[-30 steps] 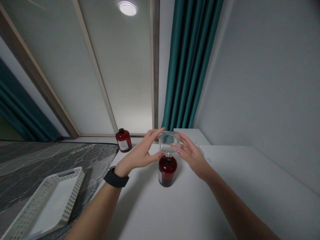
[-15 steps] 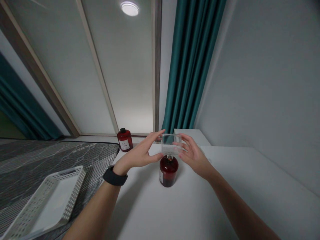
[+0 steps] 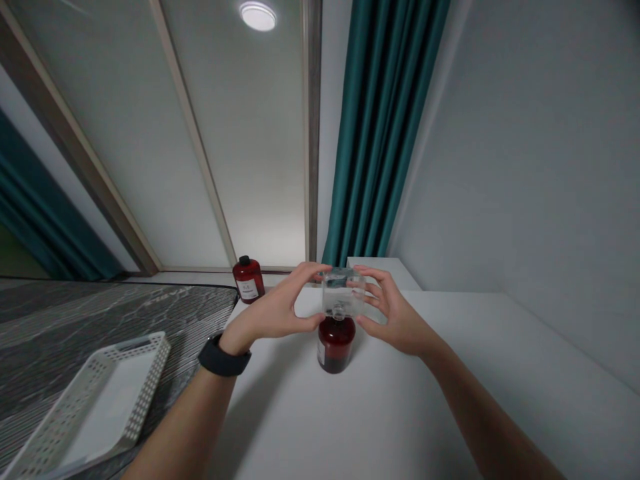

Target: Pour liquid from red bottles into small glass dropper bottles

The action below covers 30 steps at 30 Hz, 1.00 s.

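Observation:
Between my left hand (image 3: 284,303) and my right hand (image 3: 393,313) is a clear, see-through container (image 3: 343,292). Fingers and thumbs of both hands are curved around its two sides, the left hand gripping from the left and the right hand from the right. Directly below stands a dark red bottle (image 3: 336,347) with a pale label on its left side, upright on the white table (image 3: 380,413). The container's lower end overlaps the bottle's neck in view; whether the two touch I cannot tell. A black band (image 3: 224,355) circles my left wrist.
A second red bottle (image 3: 249,280) with a black cap and white label stands at the table's far left corner. Lower left, a white perforated basket (image 3: 145,400) rests on a dark grey marbled surface (image 3: 190,313). A teal curtain (image 3: 385,133) hangs behind the table.
The clear container has tilted slightly, with its lower end a little lower over the bottle's neck. My right thumb has shifted down a bit. Both hands keep their hold.

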Tool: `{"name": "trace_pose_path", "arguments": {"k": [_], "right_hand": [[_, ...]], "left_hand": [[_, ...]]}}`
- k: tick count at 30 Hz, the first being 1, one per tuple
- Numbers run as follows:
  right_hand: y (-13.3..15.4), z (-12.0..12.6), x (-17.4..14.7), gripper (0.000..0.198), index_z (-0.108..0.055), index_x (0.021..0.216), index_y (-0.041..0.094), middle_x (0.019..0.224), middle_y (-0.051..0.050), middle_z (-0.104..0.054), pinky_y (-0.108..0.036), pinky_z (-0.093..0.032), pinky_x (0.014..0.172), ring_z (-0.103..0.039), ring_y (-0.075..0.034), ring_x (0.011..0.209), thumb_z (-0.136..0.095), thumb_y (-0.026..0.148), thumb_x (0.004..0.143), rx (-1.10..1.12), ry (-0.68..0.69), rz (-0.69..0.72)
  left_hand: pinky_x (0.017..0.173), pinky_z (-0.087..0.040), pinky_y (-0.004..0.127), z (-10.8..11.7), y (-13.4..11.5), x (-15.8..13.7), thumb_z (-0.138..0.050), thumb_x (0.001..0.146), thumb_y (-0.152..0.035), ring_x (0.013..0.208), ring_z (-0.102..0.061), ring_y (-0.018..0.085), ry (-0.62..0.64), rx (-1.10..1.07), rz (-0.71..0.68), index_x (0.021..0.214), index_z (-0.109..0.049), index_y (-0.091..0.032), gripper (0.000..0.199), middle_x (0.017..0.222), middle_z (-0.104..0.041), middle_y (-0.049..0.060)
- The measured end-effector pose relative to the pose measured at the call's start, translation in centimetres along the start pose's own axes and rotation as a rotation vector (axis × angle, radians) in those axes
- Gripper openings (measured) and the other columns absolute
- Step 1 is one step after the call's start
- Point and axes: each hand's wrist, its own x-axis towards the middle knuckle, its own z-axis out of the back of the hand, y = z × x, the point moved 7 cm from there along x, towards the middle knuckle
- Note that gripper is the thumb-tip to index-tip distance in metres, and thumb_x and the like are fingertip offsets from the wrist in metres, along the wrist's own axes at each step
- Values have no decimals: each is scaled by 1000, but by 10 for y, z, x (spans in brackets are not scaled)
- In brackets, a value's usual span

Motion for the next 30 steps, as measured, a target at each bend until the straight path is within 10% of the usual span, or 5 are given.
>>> {"name": "trace_pose_path", "arguments": {"k": [30], "right_hand": [[14,1,-1,65,-39,137,36,148,-7,-34,-53,-42,113,-44,-28,136,-68,19,82,-231,27,104]], "left_hand": [[112,-41,51,0,-2,-1,-69,79,-26,131,-45,31,22,23,-7,142,-34,-27,72,140,-46,11]]}}
